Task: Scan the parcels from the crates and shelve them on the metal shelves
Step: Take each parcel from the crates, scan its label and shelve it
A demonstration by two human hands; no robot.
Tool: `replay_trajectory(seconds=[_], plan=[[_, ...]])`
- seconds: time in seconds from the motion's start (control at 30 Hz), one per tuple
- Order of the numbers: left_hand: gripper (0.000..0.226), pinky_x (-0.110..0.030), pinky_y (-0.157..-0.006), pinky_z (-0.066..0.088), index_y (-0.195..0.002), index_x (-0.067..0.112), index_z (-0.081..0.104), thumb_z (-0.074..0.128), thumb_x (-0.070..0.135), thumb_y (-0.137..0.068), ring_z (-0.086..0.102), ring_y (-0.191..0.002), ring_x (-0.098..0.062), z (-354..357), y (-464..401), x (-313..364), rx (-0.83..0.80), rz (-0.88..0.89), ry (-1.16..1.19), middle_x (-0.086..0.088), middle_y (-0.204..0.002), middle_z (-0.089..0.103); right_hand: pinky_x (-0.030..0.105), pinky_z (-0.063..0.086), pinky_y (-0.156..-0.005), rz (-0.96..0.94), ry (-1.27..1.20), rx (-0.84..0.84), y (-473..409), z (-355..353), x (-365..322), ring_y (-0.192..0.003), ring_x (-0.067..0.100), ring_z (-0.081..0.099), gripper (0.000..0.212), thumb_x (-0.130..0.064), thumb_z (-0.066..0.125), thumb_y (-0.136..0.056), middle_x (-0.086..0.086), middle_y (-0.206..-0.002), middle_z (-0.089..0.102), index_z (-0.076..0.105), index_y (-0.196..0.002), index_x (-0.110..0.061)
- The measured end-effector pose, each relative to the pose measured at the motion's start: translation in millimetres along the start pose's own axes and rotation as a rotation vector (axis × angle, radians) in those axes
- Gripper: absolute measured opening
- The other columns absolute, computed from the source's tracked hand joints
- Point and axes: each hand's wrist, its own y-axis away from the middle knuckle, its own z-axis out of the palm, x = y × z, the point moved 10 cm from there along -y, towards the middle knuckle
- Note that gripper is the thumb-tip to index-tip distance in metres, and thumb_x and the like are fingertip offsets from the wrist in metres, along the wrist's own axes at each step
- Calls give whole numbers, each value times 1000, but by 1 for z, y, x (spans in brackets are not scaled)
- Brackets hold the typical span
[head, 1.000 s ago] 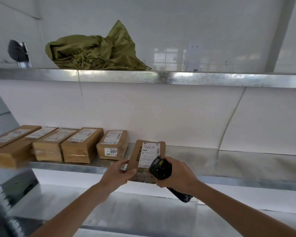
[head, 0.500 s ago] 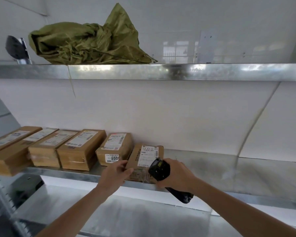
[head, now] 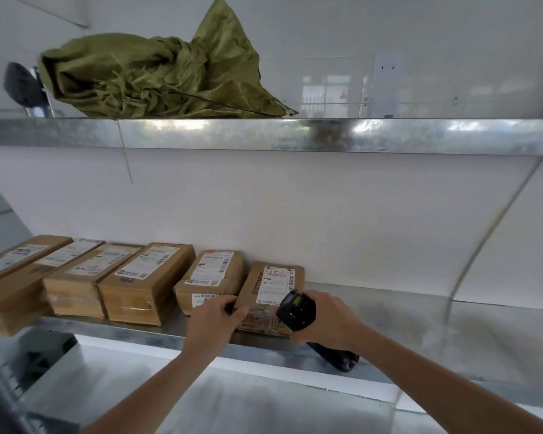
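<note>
A small brown parcel [head: 271, 289] with a white label lies on the middle metal shelf [head: 389, 311], at the right end of a row of several brown parcels [head: 145, 283]. My left hand [head: 215, 321] grips its near left corner with curled fingers. My right hand [head: 329, 321] holds a black handheld scanner [head: 295, 310] against the parcel's near right side; the scanner's handle sticks out below my wrist.
A crumpled green woven sack [head: 157, 79] lies on the upper shelf [head: 326, 136], with a dark object [head: 22, 86] at its left. The middle shelf runs bare to the right of the parcel. A lower shelf [head: 232, 408] lies beneath my arms.
The parcel has been pushed further back onto the shelf and now lies flat beside the row. Both hands followed it forward; the view shifted slightly.
</note>
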Motion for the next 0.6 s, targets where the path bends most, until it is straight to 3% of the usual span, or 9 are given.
replay_trajectory(seconds=[0.23,0.33,0.47,0.53,0.6], plan=[[34,-23,-77,58,-120,24,65,60,48,-95,63,-80,-6,-11,12,8,1,-23,-84,12,-98,67,23,49,-74,-20,54,27,11,-10,-2,-94,12,64,68,-41,87,-63,-11,-106,69,57,-123,-34],[39,-30,-89,56,-126,29,62,63,49,-92,62,-93,-10,-24,29,1,4,-59,-54,8,-115,69,27,52,-79,-8,109,46,26,-20,-4,-94,12,64,73,-43,86,-62,-10,-106,68,55,-126,-29],[45,-36,-91,54,-131,25,61,67,43,-90,68,-102,-20,-54,55,-8,15,-69,39,3,-110,70,26,46,-69,1,157,68,49,-33,-22,-89,15,61,68,-43,87,-63,-7,-100,64,54,-119,-22],[38,-32,-89,53,-128,25,62,64,42,-93,67,-103,-19,-73,69,-7,28,-52,46,3,-114,71,25,44,-65,-24,172,73,62,-35,-42,-88,16,62,66,-48,87,-60,-8,-98,65,57,-114,-25],[24,-28,-82,56,-116,34,62,62,45,-94,66,-92,-9,-94,83,-12,46,-23,37,14,-104,70,26,47,-66,-59,174,63,74,-31,-68,-89,17,64,63,-51,86,-56,-8,-99,68,58,-109,-31]])
